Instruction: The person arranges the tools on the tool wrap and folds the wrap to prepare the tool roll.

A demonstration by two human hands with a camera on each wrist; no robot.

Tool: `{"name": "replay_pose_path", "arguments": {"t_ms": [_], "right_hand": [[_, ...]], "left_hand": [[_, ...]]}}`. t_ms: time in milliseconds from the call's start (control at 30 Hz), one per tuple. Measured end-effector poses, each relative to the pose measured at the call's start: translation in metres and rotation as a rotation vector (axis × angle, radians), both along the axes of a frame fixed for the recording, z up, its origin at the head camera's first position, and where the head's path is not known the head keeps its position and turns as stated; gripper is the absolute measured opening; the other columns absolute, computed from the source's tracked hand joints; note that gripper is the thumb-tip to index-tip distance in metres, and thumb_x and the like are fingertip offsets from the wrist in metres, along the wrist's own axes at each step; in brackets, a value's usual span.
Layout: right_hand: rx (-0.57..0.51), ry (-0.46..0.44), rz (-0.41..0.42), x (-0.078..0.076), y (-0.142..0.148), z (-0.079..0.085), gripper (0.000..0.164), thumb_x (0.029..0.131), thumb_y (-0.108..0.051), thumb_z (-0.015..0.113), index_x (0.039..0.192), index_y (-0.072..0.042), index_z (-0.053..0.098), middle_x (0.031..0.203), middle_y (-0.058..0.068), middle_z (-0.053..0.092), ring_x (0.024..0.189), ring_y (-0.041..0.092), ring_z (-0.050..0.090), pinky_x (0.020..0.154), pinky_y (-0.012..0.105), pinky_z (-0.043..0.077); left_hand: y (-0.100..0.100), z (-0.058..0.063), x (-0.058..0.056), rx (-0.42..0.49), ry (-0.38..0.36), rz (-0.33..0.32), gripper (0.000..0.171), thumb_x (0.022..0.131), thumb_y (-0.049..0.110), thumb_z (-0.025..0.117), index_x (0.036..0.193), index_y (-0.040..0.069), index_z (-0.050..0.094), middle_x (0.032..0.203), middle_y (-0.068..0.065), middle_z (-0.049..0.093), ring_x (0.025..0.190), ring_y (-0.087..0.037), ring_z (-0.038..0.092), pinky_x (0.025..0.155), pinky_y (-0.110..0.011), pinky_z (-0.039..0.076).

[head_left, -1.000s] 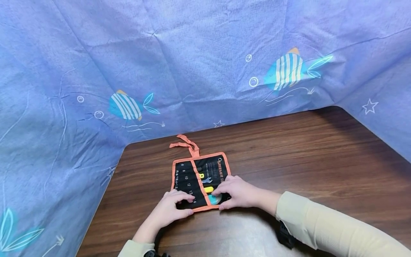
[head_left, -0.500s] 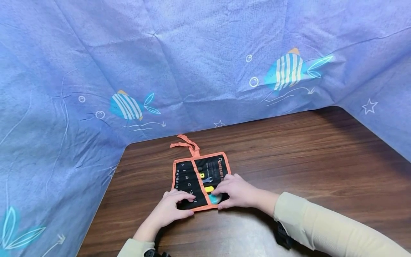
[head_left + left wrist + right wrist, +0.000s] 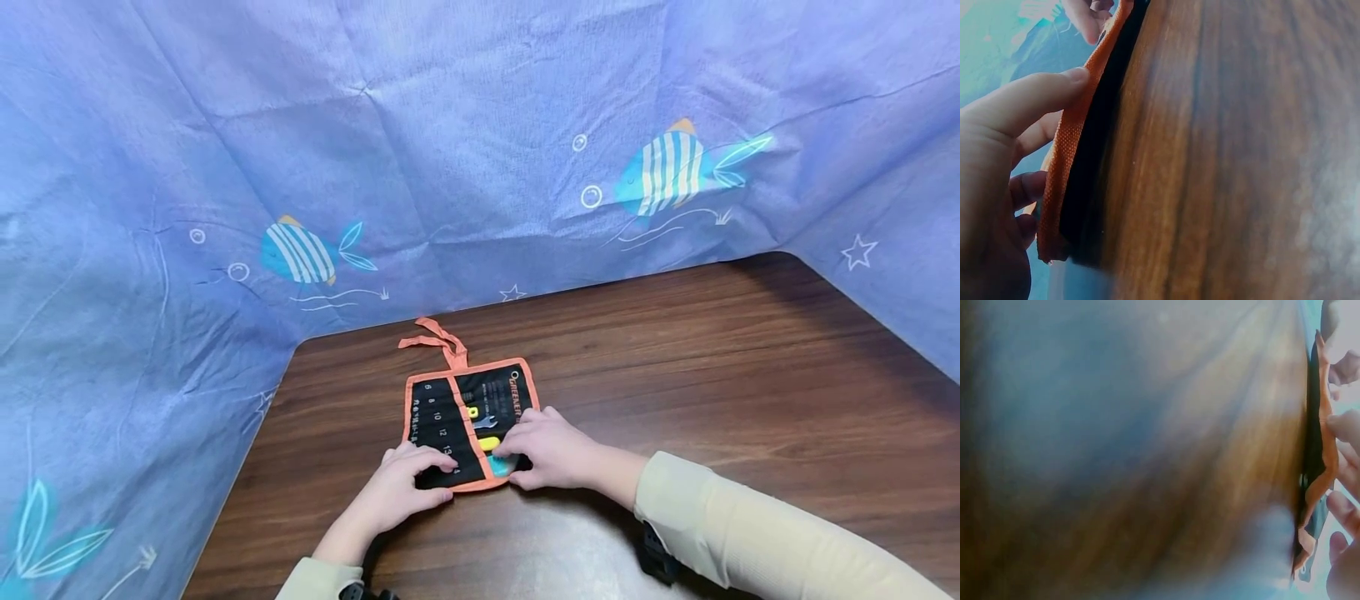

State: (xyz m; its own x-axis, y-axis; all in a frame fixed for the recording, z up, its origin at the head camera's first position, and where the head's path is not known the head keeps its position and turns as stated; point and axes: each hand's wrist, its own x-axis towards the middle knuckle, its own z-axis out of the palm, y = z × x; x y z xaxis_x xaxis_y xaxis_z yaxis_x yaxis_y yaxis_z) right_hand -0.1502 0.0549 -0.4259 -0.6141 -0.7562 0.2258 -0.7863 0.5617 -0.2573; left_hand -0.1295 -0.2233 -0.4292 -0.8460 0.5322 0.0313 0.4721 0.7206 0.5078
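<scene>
A black fabric tool roll [image 3: 437,417] with orange binding lies flat and unrolled on the table, numbers printed down its left panel. From its pocket row show a teal tool end [image 3: 501,465], a yellow handle [image 3: 489,443], an open-end wrench [image 3: 486,422] and a small yellow piece [image 3: 472,412]. My left hand [image 3: 405,485] holds the near left edge, thumb on the orange binding [image 3: 1075,134] and fingers bent over the top. On the near right corner, my right hand [image 3: 555,450] has its thumb at the edge and its fingers over the teal end, partly hiding it.
Two orange ties [image 3: 450,343] stretch from the roll's far side. The dark wooden table [image 3: 675,358] runs to a blue fish-print cloth [image 3: 465,167] at the back and sides. Each wrist carries a black strapped device [image 3: 656,554].
The view has tilted very slightly. Both hands keep nearly the same places on the tool roll; the right hand has shifted a touch left along its near edge.
</scene>
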Motion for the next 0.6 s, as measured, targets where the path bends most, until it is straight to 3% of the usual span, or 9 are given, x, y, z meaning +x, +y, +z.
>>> {"name": "replay_pose_path", "arguments": {"t_ms": [333,600], "right_hand": [[-0.023,-0.071,-0.029,-0.001,-0.001,0.002,0.034,0.08,-0.038,0.067,0.109,-0.021,0.071,0.105,-0.013,0.066,0.087,0.01,0.047,0.067,0.028,0.028],[0.056,0.07,-0.016,0.002,-0.011,0.008,0.036,0.076,-0.046,0.07,0.102,-0.022,0.072,0.093,-0.012,0.066,0.085,0.012,0.048,0.066,0.029,0.03]], "left_hand": [[0.002,-0.003,0.002,0.063,0.07,0.044,0.02,0.083,0.035,0.07,0.102,0.029,0.07,0.103,0.021,0.062,0.098,-0.006,0.051,0.081,-0.037,0.034],[0.002,-0.005,0.0,0.103,0.038,0.062,0.019,0.082,0.03,0.072,0.101,0.028,0.07,0.1,0.021,0.062,0.097,-0.006,0.051,0.082,-0.038,0.035]]}}
